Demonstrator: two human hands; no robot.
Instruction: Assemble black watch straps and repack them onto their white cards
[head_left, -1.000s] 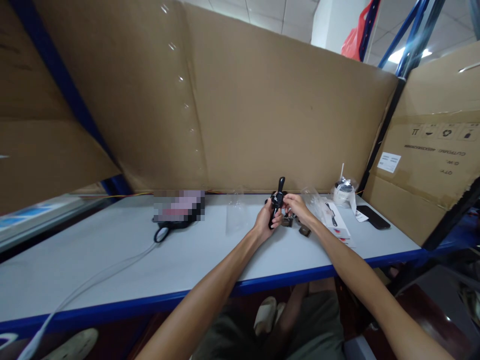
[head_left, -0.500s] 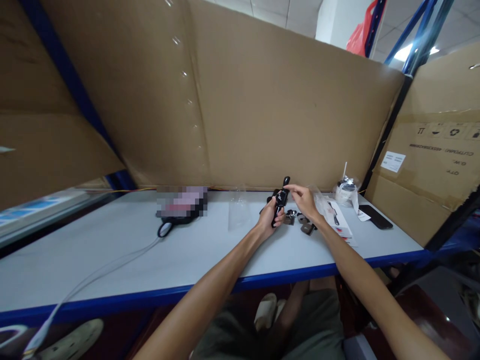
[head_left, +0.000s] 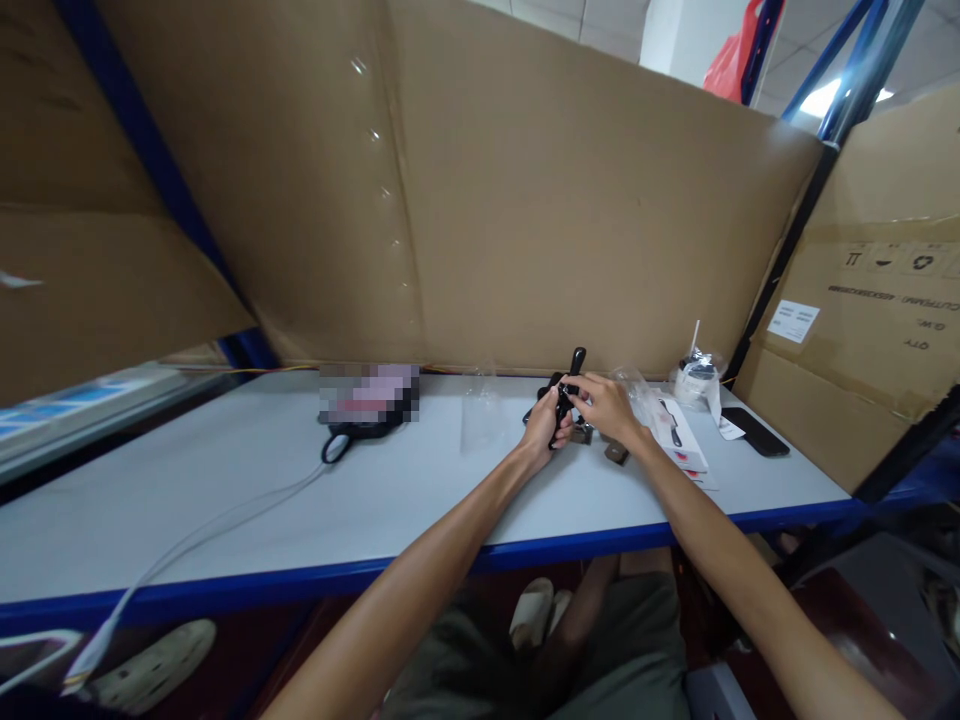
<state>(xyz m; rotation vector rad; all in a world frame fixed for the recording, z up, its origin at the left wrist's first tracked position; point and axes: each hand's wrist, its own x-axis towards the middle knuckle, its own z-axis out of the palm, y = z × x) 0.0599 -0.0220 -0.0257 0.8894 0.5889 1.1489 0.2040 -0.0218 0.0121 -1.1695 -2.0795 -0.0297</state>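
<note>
My left hand (head_left: 545, 425) is wrapped round a slim black handle-shaped device (head_left: 568, 383) and holds it upright above the white table (head_left: 300, 520). My right hand (head_left: 606, 404) pinches the device's middle with fingers closed on it. Small dark metal parts (head_left: 615, 453) lie on the table just below my hands. A white product box (head_left: 675, 440) with a picture of the black device lies right of my right hand.
A clear plastic bag (head_left: 478, 415) lies left of my hands. A blurred dark item (head_left: 366, 405) with a white cable (head_left: 187, 545) sits at the left. A bagged round item (head_left: 696, 378) and a black phone (head_left: 756, 432) lie at the right. Cardboard walls (head_left: 525, 200) enclose the table.
My right hand lifted off the device with its fingers spread, then came back down and closed on its middle. The left hand kept its grip throughout.
</note>
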